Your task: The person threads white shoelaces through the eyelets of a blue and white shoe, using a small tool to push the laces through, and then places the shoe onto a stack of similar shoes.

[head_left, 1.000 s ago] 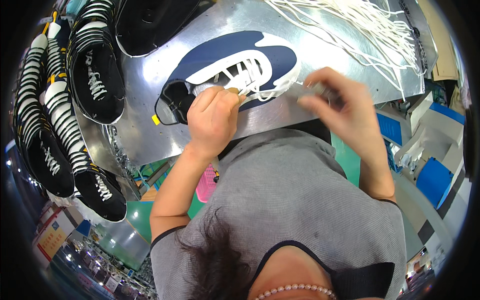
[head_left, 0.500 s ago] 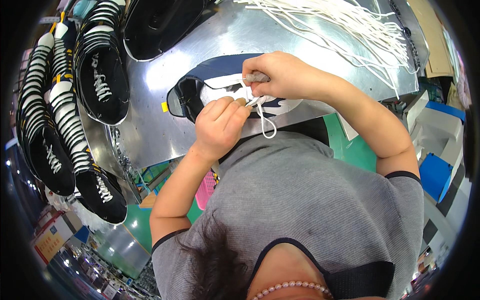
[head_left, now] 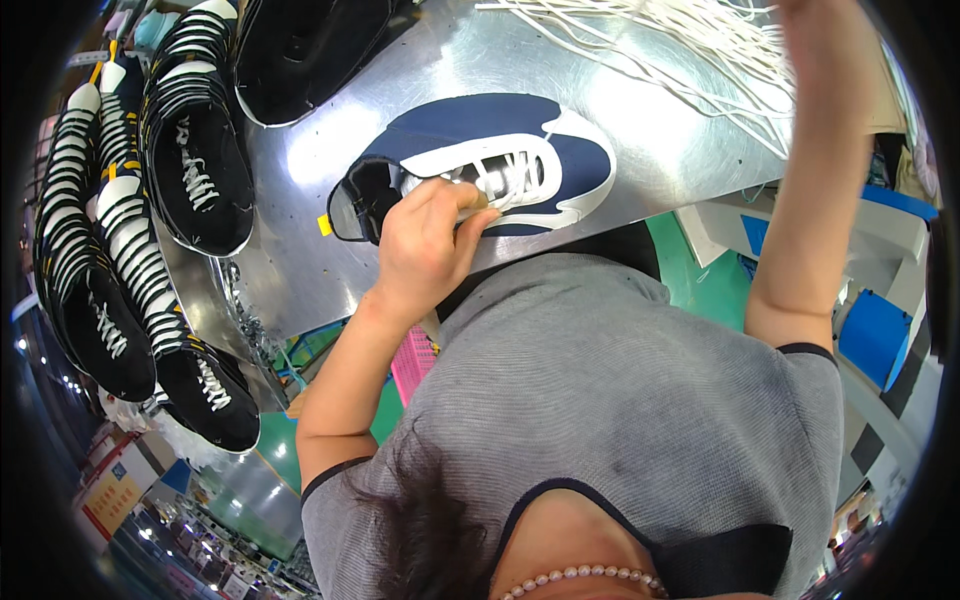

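Note:
A navy and white shoe upper [head_left: 420,122] lies on the metal table with its toe to the right. White lace [head_left: 522,172] crosses its eyelet rows near the toe. My left hand [head_left: 430,238] is closed in a pinch at the near edge of the lacing opening, thumb and forefinger on the upper; whether lace is between them is hidden. A yellow tab [head_left: 324,226] sticks out at the heel. My right hand [head_left: 822,35] is raised at the top right, beside the loose laces, smeared by motion and partly cut off; its fingers cannot be made out.
Loose white laces [head_left: 690,50] are heaped at the table's far right. Stacked black laced uppers [head_left: 200,190] hang along the left edge, and another dark upper [head_left: 310,55] lies at the back. A pink basket [head_left: 412,362] stands below the metal table [head_left: 300,290].
My right hand has left the upper and swung up to the far right. The lace loop hanging at the near side is gone from sight. My left hand stays at the lacing opening.

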{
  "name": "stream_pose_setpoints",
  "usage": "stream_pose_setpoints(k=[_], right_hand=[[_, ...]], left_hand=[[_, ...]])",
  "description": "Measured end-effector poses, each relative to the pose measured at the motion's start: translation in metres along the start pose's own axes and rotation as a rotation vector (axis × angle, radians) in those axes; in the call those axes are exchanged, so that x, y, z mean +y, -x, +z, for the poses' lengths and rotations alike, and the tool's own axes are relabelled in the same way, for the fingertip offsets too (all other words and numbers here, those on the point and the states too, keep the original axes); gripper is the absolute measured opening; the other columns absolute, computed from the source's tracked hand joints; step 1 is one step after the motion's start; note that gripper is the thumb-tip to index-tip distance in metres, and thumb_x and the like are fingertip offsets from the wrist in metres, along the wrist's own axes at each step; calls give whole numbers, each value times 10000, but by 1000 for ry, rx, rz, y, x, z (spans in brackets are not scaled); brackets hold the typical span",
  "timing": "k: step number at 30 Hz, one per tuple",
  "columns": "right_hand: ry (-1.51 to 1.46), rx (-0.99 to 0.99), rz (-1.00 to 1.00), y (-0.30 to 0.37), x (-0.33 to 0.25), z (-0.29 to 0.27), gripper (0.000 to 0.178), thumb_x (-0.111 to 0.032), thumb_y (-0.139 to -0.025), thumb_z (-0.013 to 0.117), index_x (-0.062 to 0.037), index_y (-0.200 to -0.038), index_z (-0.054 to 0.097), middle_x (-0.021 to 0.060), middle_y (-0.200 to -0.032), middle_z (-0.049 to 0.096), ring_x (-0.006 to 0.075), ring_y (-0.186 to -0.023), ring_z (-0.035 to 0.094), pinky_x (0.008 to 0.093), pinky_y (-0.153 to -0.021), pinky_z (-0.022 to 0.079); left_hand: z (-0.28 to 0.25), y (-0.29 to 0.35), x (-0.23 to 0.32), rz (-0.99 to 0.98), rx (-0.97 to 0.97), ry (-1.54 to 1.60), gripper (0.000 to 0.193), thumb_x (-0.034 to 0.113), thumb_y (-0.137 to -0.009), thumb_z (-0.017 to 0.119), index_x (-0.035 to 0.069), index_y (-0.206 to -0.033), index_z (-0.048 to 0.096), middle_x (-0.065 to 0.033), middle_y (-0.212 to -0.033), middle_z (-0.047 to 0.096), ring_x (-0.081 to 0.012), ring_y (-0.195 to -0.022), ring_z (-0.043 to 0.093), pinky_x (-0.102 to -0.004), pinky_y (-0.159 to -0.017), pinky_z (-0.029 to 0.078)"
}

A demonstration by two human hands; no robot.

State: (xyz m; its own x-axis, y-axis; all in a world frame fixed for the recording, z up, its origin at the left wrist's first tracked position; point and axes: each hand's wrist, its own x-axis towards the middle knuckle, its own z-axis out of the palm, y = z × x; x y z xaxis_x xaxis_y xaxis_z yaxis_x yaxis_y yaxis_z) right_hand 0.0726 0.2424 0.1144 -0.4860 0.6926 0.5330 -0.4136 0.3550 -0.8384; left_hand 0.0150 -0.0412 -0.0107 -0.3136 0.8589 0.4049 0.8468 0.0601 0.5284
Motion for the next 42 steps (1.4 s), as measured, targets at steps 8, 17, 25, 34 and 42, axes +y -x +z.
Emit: stream_pose_setpoints(k=[8,17,25,34,42], right_hand=[[-121,-613,705,121,53,9,149,-78,-893,717,-40,-1012,636,20,-923,683,89,-902,653,232,-853,513],[-569,-743,980,107,29,14,195,-105,-867,719,-27,-1025,635,-18,-851,656,69,-733,589,227,-667,469],[-47,-626,695,129,73,38,139,-112,-880,699,-44,-993,654,-3,-857,658,64,-777,583,231,-713,475],[113,-532,494,145,69,38,207,-154,-886,701,-44,-1047,635,85,-859,708,184,-777,683,305,-688,524],[477,-770,300,142,54,11,159,-180,-916,655,-47,-973,588,123,-724,674,304,-683,671,401,-599,507]], left_hand=[[-19,-21,13,-682,-3,396,615,350,-1023,561,-2,-1456,304,-242,-1088,681,-291,-972,689,-377,-885,524],[-5,-21,-1,-697,182,278,480,427,-1051,451,36,-1312,547,-216,-1087,668,-301,-1030,612,-392,-941,454],[2,-24,-2,-763,204,304,431,341,-971,621,32,-1267,571,-209,-1017,683,-301,-945,644,-396,-856,499],[14,-25,0,-715,278,173,469,218,-804,814,36,-1186,612,-129,-1013,722,-238,-927,675,-341,-828,526],[17,-20,-1,-727,294,141,493,261,-766,822,91,-1190,636,-114,-1043,716,-297,-918,619,-386,-838,492]])
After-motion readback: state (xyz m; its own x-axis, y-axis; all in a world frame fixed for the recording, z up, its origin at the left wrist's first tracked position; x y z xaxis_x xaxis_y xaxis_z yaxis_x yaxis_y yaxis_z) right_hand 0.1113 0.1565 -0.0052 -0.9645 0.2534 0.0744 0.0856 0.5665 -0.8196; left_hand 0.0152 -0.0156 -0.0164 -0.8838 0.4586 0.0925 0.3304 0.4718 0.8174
